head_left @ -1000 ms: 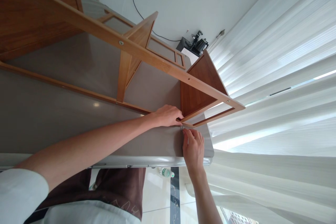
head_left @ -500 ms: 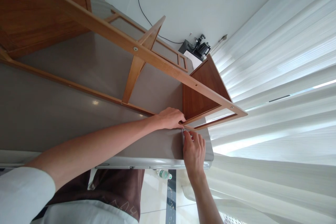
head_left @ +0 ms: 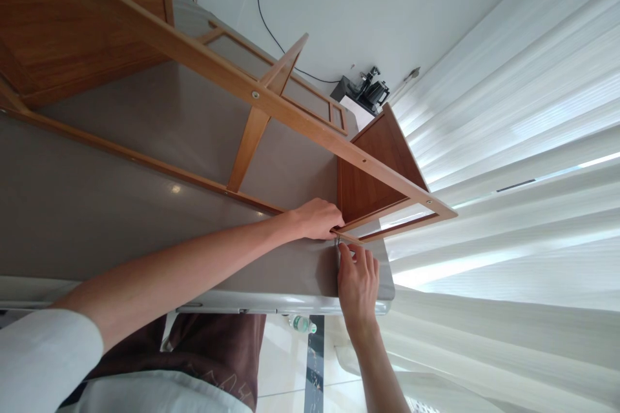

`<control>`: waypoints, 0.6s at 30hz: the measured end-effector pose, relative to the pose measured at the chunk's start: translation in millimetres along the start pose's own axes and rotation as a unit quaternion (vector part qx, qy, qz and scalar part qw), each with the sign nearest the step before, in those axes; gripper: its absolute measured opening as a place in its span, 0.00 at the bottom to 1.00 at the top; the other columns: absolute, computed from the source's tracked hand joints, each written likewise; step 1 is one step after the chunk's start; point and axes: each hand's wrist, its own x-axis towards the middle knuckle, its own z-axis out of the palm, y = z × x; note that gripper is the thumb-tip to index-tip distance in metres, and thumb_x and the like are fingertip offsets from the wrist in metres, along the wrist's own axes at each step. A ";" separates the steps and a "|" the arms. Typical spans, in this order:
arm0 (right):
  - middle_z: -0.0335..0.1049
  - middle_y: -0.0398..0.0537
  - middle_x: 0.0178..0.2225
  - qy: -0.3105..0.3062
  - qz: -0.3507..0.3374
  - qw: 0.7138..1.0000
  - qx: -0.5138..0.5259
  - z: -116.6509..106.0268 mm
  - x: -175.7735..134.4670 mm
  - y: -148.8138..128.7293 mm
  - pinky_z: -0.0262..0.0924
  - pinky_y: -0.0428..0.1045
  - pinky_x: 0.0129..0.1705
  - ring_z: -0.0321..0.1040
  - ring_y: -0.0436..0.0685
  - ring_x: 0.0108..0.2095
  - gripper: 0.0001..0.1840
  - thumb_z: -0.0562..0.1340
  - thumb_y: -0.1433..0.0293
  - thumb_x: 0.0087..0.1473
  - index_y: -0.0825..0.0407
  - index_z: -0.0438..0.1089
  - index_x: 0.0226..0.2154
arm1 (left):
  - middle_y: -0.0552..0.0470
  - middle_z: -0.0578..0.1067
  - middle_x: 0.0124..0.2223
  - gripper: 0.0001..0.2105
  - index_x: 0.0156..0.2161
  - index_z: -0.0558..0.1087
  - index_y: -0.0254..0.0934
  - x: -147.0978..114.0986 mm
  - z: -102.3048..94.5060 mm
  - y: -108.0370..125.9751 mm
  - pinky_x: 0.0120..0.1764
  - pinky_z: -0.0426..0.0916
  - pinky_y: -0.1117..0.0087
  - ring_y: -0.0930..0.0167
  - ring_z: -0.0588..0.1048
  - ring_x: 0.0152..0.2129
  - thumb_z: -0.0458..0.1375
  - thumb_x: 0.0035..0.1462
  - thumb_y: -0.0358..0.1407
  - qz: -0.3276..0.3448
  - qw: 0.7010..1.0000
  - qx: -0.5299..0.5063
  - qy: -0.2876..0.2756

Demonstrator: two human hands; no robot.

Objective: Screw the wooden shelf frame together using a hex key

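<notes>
A wooden shelf frame (head_left: 310,129) lies on its side on the grey tabletop, its slats and panels standing up from it. My left hand (head_left: 320,218) is closed around the frame's lower rail, close to the corner by the end panel (head_left: 371,168). Just beside it, my right hand (head_left: 358,274) pinches a thin, bent metal tool, apparently a hex key (head_left: 338,241), at the outer side of that rail. Fingers cover most of the tool, and its tip against the wood is hidden.
The grey table (head_left: 145,232) ends at a rounded edge near my body. A second wooden frame (head_left: 310,100) lies behind. Black appliances (head_left: 372,90) stand by the wall. White curtains (head_left: 508,206) hang at the right, and a plastic bottle (head_left: 303,324) is on the floor.
Both hands stay at the same corner of the frame. The view has shifted very slightly, and the right fingers have moved a little around the tool.
</notes>
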 end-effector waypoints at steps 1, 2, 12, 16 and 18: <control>0.72 0.53 0.41 -0.001 -0.001 1.000 0.001 -0.2 -0.1 -0.2 0.52 0.54 0.39 0.63 0.58 0.38 0.19 0.51 0.82 0.61 0.50 0.71 0.46 | 0.50 0.81 0.36 0.05 0.31 0.77 0.40 -0.3 -0.1 0.3 0.29 0.63 0.69 0.65 0.79 0.33 0.60 0.56 0.36 -0.001 1.000 0.000 0.000; 0.72 0.53 0.41 -0.003 -0.001 1.000 0.002 -0.2 -0.2 -0.3 0.52 0.54 0.39 0.63 0.58 0.38 0.20 0.51 0.83 0.61 0.51 0.71 0.46 | 0.50 0.81 0.37 0.05 0.32 0.77 0.41 -0.7 -0.2 0.4 0.30 0.63 0.69 0.65 0.79 0.34 0.60 0.56 0.36 -0.002 1.000 -0.001 0.001; 0.74 0.51 0.40 0.001 0.051 0.996 0.069 7.5 -1.9 4.8 0.54 0.52 0.42 0.65 0.57 0.40 0.13 0.53 0.73 0.67 0.50 0.73 0.43 | 0.55 0.82 0.42 0.06 0.34 0.79 0.43 -0.9 4.0 -3.8 0.30 0.63 0.69 0.66 0.78 0.40 0.58 0.57 0.37 0.006 1.000 -0.017 0.006; 0.75 0.50 0.40 -0.001 0.069 0.993 0.100 10.5 -3.1 6.2 0.54 0.51 0.42 0.66 0.57 0.40 0.13 0.53 0.70 0.68 0.51 0.73 0.44 | 0.56 0.82 0.42 0.06 0.34 0.78 0.44 -0.8 5.0 -4.9 0.31 0.63 0.69 0.67 0.79 0.39 0.58 0.58 0.36 0.007 1.000 -0.026 0.007; 0.75 0.50 0.40 -0.003 0.077 0.991 0.113 11.3 -3.6 6.5 0.54 0.51 0.42 0.66 0.57 0.40 0.14 0.52 0.69 0.69 0.50 0.74 0.44 | 0.56 0.81 0.43 0.06 0.36 0.79 0.44 -0.9 5.9 -5.9 0.32 0.64 0.69 0.67 0.79 0.39 0.58 0.58 0.37 0.006 1.000 -0.029 0.008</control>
